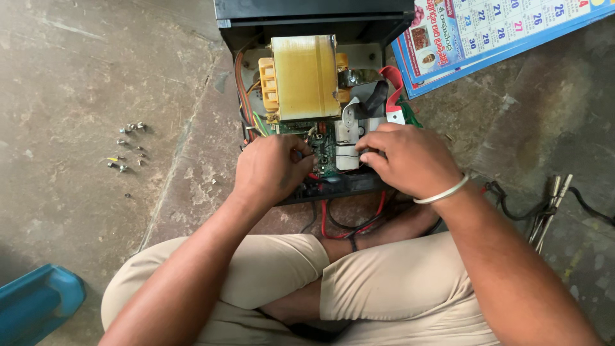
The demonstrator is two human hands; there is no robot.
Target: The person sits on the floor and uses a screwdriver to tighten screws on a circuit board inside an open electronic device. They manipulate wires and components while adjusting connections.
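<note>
The person sits cross-legged on the floor (77, 77), knees in beige trousers (384, 282) nearest the camera. Just past the knees, red and black wires (333, 224) trail out from under an opened black case (333, 189). Both hands work inside it, over the green circuit board (327, 157). The left hand (272, 168) is curled, fingertips bunched at the board's left part; whether it pinches anything cannot be told. The right hand (407, 157), a bangle (442, 192) on its wrist, lies knuckles up with fingers bent down onto the board's right side beside a white part (346, 134); its grip is hidden. Behind the board stands a big yellow transformer (305, 77). Left on the floor lie loose screws (128, 146); right, pliers (548, 211). A blue tub (35, 304) sits near left, a calendar (493, 32) far right.
</note>
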